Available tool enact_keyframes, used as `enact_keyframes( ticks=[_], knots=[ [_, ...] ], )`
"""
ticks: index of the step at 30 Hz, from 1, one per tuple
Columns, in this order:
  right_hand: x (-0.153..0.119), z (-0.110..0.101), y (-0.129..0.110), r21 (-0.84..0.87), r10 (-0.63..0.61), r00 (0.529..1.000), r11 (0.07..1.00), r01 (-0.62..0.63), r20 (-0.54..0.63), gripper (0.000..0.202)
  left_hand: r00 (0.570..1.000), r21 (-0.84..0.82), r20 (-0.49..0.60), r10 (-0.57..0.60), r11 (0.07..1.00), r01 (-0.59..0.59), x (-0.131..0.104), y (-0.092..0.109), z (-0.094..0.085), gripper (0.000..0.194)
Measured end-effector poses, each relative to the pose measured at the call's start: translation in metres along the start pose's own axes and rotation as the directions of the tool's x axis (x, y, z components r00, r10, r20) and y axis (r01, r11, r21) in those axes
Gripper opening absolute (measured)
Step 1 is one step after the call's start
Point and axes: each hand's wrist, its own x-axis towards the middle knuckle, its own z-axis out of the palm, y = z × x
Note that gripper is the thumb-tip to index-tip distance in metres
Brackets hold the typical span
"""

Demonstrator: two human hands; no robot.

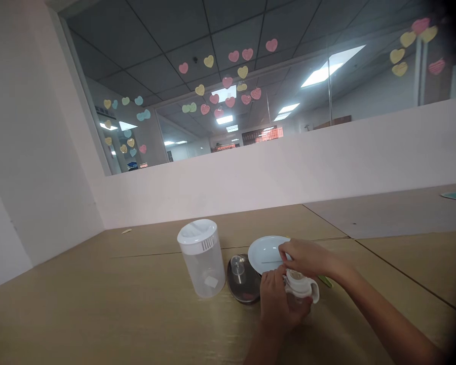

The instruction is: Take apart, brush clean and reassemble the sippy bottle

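Note:
My left hand (pixel 275 301) is wrapped round a baby bottle (pixel 299 286) with a white collar and a curved side handle. Above it, my right hand (pixel 304 256) has its fingers pinched together close to the bottle's top; what they hold, if anything, I cannot make out. Just behind the hands lies a pale blue-white plate (pixel 264 251), with a thin line across it too faint to name. To the left, a clear dome-shaped cap (pixel 237 266) stands on a dark round metal dish (pixel 243 290).
A tall translucent canister (pixel 203 263) with a white lid stands left of the dish. Something yellow-green (pixel 326 281) shows beneath my right wrist. Seams cross the wooden tabletop (pixel 99 299). A white wall with a window (pixel 231 76) bearing heart-shaped notes rises behind it.

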Motion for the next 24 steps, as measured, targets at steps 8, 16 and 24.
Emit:
enact_keyframes(
  ticks=[8, 16, 24],
  knots=[
    [0.0, -0.005, -0.005, -0.011, 0.062, 0.998, 0.998, -0.062, 0.025, 0.023, 1.0, -0.009, -0.009, -0.026, 1.0, 0.026, 0.002, 0.002, 0.0, 0.054],
    [-0.009, -0.015, -0.01, -0.063, 0.087, 0.995, 0.994, -0.089, -0.045, 0.033, 0.999, -0.008, -0.011, -0.044, 0.999, 0.044, -0.001, 0.001, 0.0, 0.054],
    [-0.006, -0.011, -0.008, -0.128, -0.061, 0.997, 0.99, 0.053, -0.057, 0.024, 0.997, 0.0, -0.067, -0.036, 0.999, 0.036, -0.003, -0.001, 0.004, 0.051]
  ],
)
